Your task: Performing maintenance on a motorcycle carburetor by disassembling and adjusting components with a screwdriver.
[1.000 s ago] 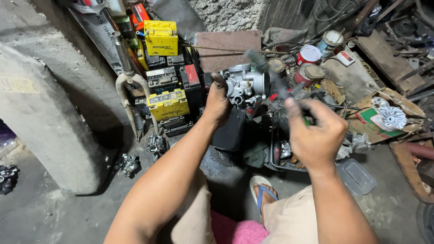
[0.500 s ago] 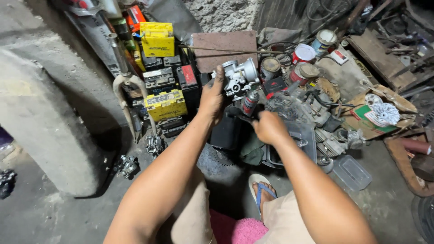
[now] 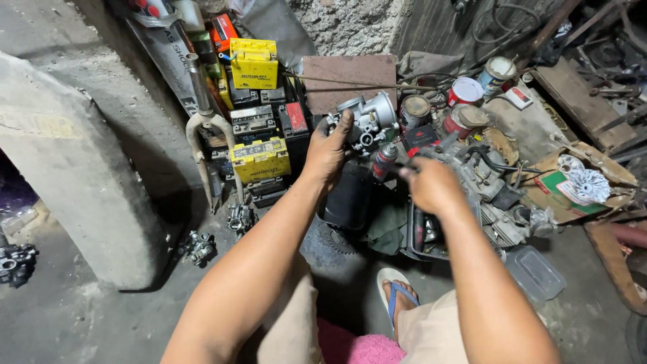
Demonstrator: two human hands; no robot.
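While the left hand (image 3: 328,149) grips a silver carburetor (image 3: 369,120) with its fingers closed round it, above the black box (image 3: 347,199), the right hand (image 3: 431,185) is curled round a small spray can (image 3: 384,160) just beside, near the yellow batteries (image 3: 260,159).

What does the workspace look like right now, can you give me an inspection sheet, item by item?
Surface: stained concrete floor.
Job's things: silver carburetor, small spray can.
Clutter: yellow batteries, tin cans, bent fork, clear plastic lid.
Grips: left hand grips the carburetor; right hand is closed by the spray can, its hold hidden.
Cables: black hoses on the engine parts.
Surroundings: concrete pillar, rough wall.
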